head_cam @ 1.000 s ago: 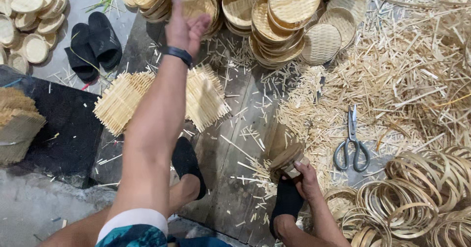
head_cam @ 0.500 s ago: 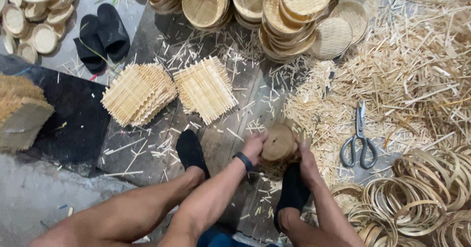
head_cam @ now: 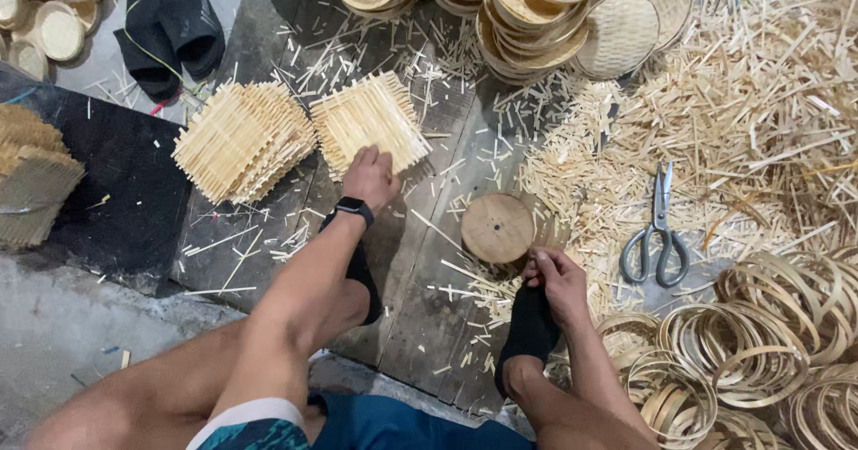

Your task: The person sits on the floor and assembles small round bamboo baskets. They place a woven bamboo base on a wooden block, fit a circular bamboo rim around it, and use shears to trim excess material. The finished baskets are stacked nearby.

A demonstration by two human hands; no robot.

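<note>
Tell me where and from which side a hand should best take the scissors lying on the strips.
Probably by the looped grey handles, coming from the near side. The scissors lie flat and closed on the bamboo offcuts, blades pointing away from the person and handles nearest, to the right of the right hand, which rests by the round wooden block. The loops give fingers purchase and keep them off the blades.

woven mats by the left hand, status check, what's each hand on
Left hand on near woven mat stack, fingers spread. Right hand at edge of round wooden disc. Scissors lie apart, right.
</note>
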